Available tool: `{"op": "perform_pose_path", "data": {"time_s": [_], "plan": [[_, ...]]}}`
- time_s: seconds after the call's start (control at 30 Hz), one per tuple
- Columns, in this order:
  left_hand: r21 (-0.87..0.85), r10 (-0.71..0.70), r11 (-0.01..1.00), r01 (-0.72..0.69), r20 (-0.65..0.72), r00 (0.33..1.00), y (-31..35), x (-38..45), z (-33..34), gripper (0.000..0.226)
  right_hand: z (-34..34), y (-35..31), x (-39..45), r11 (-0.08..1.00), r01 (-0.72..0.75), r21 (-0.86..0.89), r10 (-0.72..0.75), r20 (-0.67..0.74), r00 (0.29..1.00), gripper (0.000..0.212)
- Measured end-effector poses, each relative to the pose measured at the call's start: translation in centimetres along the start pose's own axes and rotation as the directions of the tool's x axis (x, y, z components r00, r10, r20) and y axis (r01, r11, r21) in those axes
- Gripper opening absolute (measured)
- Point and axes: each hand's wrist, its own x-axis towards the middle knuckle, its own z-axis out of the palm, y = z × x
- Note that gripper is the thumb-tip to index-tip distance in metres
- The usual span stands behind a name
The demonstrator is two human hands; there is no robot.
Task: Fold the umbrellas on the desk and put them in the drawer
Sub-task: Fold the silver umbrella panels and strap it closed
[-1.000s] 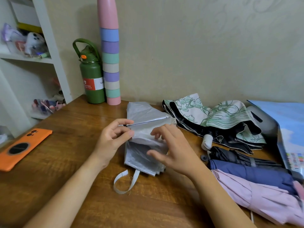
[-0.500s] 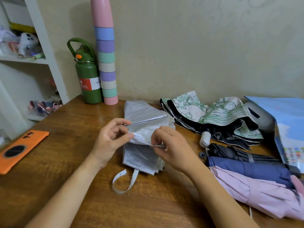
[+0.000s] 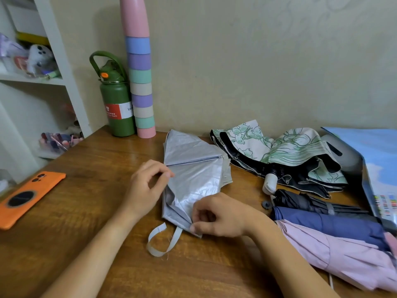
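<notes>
On the wooden worktop [image 3: 90, 214], a silver umbrella [image 3: 193, 179] lies part-folded between two hands.
Left hand [image 3: 146, 188] pinches its canopy's left edge; right hand [image 3: 217, 218] pinches the near corner above the strap [image 3: 160, 239]. Floral umbrella [image 3: 285, 151] and furled ones lie right.

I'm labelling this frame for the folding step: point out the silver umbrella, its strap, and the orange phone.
silver umbrella [image 3: 193, 181]: head view, on the flat canopy panel.
strap [image 3: 158, 230]: head view, on the loop's left band.
orange phone [image 3: 28, 196]: head view, on its back cover beside the dark ring.
</notes>
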Motion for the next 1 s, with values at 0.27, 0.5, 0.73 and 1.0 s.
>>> {"op": "perform_pose_path", "data": {"time_s": [0.27,0.5,0.73,1.0], "plan": [[0.131,0.073,0.986,-0.101,0.205,0.976,-0.4,-0.2,0.5,0.029,1.1,-0.2,0.7,0.994,0.089,-0.06,-0.107,-0.456,0.883,0.021],[0.1,-0.003,0.995,-0.015,0.182,0.983,-0.5,-0.1,0.6,0.039,4.0,-1.4,2.6,0.974,0.072,-0.214,-0.174,-0.508,0.844,0.033],[0.093,-0.034,0.995,0.022,0.128,0.991,-0.9,0.0,0.7,0.035,5.1,-2.5,4.2,0.917,-0.015,-0.399,-0.27,-0.648,0.712,0.013],[0.106,-0.067,0.993,0.051,0.16,0.985,-1.5,0.1,0.8,0.031,5.3,-3.4,3.9,0.913,0.059,-0.404,-0.313,-0.598,0.737,0.013]]}}
